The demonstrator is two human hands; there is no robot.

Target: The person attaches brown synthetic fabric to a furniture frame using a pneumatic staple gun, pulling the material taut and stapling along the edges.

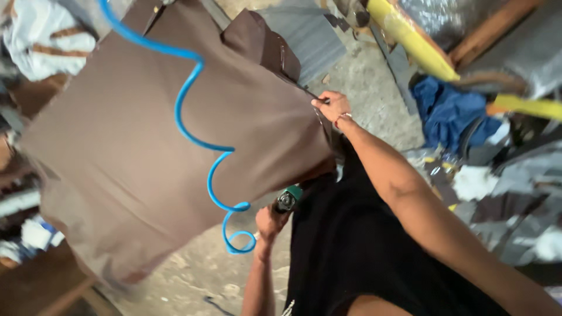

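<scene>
Over rough concrete floor (374,88): right hand (329,105) pinching smooth brown panel (146,146) edge, left hand (270,222) wrapped around green tool (288,198) with coiled blue hose (199,134).

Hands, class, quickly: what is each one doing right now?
Left hand: closed around the green air tool on the blue coiled hose.
Right hand: closed, pinching the edge of the brown upholstered panel.

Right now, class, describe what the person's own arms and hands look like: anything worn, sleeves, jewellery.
Both forearms are bare, with no sleeves reaching them and no gloves. The right hand has a thin bracelet at the wrist, pale with a reddish tint. The left hand shows nothing worn at the wrist. The black garment covers the torso.
</scene>
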